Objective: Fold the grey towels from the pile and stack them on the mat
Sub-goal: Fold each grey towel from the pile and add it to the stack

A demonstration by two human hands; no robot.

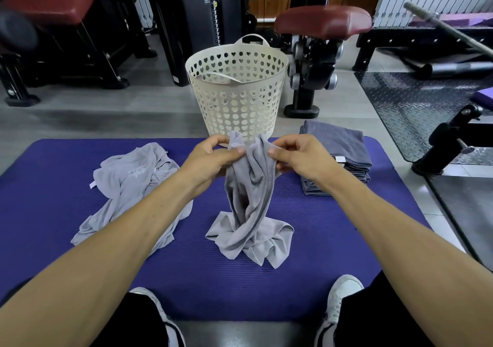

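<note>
Finding the corners of a grey towel over the purple mat [66, 229]

On the mat, a folded towel stack [338, 157] sits far right and the unfolded pile [128, 184] left; between them hangs the bunched towel [250, 197], its tail resting on the mat. The left hand [210, 160] and right hand [298, 157] both pinch its top edge; best slide the pinches outward to the corners, then shake it flat.

My mat [66, 240] lies on the floor [106, 117], bearing loose towels [125, 184], a folded stack [338, 157] and my towel's [250, 229] tail.
</note>
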